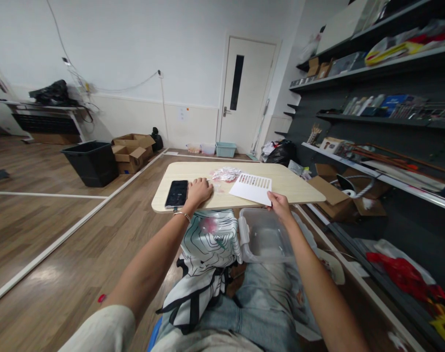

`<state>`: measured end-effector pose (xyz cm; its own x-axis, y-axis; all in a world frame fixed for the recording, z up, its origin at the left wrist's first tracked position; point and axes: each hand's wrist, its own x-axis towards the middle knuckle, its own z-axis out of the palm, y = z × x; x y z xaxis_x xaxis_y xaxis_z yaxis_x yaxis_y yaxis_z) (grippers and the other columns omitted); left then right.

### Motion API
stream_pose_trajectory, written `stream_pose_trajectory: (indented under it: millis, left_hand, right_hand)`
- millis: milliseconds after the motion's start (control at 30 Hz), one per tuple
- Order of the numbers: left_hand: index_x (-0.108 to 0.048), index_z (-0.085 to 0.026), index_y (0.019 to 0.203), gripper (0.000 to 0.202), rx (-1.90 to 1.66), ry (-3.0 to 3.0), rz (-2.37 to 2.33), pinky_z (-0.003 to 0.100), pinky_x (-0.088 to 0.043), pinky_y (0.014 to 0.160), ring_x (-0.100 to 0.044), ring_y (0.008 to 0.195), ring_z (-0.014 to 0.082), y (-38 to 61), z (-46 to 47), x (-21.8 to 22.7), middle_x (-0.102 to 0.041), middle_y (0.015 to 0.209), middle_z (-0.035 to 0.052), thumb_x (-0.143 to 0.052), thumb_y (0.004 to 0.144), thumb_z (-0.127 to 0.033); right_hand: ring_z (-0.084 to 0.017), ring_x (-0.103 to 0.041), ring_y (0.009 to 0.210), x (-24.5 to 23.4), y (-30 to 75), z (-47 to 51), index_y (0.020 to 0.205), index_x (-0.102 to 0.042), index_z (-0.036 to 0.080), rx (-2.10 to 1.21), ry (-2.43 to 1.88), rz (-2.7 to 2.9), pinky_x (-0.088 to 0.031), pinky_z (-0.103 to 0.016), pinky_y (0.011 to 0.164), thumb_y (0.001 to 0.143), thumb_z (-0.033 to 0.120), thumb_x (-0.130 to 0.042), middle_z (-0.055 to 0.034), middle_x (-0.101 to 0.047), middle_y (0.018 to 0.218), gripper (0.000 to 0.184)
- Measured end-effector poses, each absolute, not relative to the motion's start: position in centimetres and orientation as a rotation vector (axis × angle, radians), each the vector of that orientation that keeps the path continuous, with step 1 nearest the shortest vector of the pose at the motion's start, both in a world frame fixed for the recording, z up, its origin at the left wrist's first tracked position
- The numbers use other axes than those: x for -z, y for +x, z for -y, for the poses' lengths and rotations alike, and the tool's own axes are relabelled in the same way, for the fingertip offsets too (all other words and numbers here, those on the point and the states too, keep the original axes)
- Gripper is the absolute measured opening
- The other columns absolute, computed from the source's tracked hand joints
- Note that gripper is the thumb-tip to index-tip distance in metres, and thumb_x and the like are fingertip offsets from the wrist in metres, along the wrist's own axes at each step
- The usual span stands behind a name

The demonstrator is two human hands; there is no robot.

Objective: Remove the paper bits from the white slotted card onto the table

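At ten o'clock from the right hand [278,201], whose grip pinches one corner, a white rectangular slotted card [251,192] stretches its long axis ten-to-four over the pale oblong table [296,185]. The left hand [200,189], grip unclear, is nearer the heap of small white pieces [226,173], at its two o'clock.

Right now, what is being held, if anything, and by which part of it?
The right hand holds the white slotted card by its near right corner; whether the left hand holds anything cannot be told.
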<state>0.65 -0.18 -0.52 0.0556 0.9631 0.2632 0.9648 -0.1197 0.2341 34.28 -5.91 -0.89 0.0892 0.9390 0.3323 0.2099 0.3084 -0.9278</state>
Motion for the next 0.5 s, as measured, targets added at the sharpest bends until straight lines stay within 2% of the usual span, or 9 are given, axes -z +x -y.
stream_pose_trajectory:
  millis: [167,367,500]
  left_hand:
    - [-0.056,-0.017,0.127,0.04,0.552,-2.271,2.064,0.054,-0.036,0.112,-0.053,0.132,0.0342,0.6,0.3,0.7,-0.061,0.138,0.02,-0.03,0.104,-0.035]
    - [-0.055,-0.017,0.128,0.035,0.564,-2.28,2.088,0.055,-0.033,0.114,-0.053,0.132,0.0343,0.5,0.2,0.8,-0.061,0.138,0.0201,-0.037,0.1,-0.028]
    - [-0.055,-0.017,0.127,0.035,0.574,-2.278,2.112,0.055,-0.032,0.115,-0.052,0.133,0.0342,0.6,0.1,0.7,-0.061,0.139,0.0201,-0.038,0.099,-0.028]
  right_hand:
    - [-0.015,-0.05,0.044,0.9,34.3,6.2,0.065,-0.062,0.02,-0.713,-1.207,1.488,-0.038,-0.027,0.04,0.071,0.084,-0.067,-0.0025,-0.061,0.051,0.065]
    - [-0.01,-0.039,0.036,0.3,33.7,6.7,0.068,-0.065,0.018,-0.787,-1.222,1.631,-0.028,-0.024,0.037,0.074,0.083,-0.065,-0.0023,-0.06,0.046,0.065]
    - [-0.013,-0.049,0.04,0.0,33.2,6.8,0.071,-0.066,0.018,-0.851,-1.181,1.594,-0.034,-0.024,0.038,0.072,0.083,-0.068,-0.0016,-0.061,0.047,0.065]
